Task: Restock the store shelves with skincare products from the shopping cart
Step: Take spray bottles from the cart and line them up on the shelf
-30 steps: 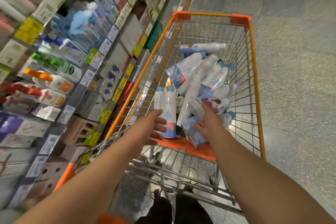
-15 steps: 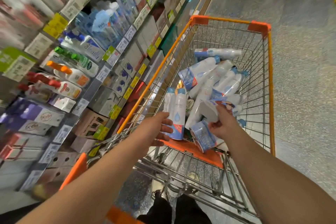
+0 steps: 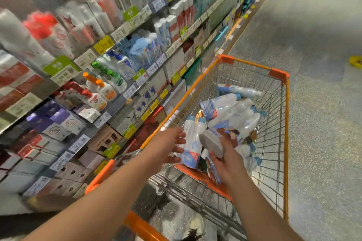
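My right hand (image 3: 225, 159) has lifted a shrink-wrapped bottle pack (image 3: 212, 154) clear of the cart (image 3: 278, 75); my left hand (image 3: 172, 146), fingers spread, nears the twin-pack (image 3: 193, 143). Shelving comes next.

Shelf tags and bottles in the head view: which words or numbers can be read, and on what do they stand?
"49.90", probably: white price tag under the green label.
Other shelf price tags: too blurred to read.
Pump bottle with blue label: brand unreadable.
Twin-pack bottles in the cart: print unreadable.
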Demonstrator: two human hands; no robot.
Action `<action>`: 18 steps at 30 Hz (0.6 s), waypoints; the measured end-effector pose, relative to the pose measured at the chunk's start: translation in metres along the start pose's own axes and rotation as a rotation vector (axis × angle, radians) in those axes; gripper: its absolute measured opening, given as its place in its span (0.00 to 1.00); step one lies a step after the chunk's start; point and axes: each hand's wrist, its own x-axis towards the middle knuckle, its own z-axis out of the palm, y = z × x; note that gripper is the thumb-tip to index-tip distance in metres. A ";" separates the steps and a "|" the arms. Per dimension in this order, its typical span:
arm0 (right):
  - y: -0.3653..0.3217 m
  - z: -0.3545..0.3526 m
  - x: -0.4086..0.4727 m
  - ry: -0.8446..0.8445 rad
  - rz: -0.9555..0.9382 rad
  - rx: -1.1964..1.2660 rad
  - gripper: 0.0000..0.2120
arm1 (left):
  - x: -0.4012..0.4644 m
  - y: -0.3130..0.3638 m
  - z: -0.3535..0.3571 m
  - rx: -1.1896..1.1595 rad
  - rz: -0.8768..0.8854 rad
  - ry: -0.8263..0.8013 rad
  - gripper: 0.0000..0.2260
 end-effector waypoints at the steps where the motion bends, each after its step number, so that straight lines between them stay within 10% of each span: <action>1: 0.005 0.006 -0.007 -0.054 -0.054 -0.095 0.20 | -0.004 0.003 -0.006 -0.020 0.027 0.011 0.14; 18: 0.076 0.212 -0.150 -0.756 -0.442 -0.587 0.22 | -0.125 0.046 -0.196 -0.115 0.560 0.171 0.25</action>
